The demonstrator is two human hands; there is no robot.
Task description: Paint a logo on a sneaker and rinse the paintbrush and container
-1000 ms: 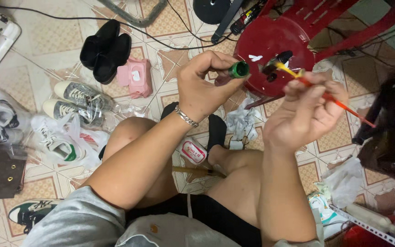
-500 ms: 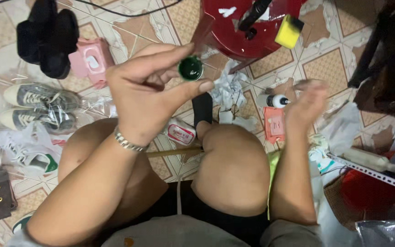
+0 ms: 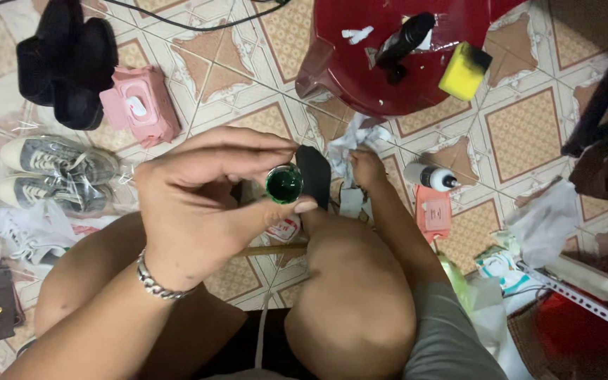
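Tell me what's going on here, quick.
A person sits on a tiled floor. The left hand holds up a small round pot of green paint, open side toward the camera, pinched between thumb and fingers. The right hand reaches down to crumpled white tissue on the floor beside a black shoe. A red plastic stool ahead carries a yellow sponge and a dark bottle.

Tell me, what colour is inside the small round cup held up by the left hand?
Dark green inside the small round cup, pinched by the left hand; head view.
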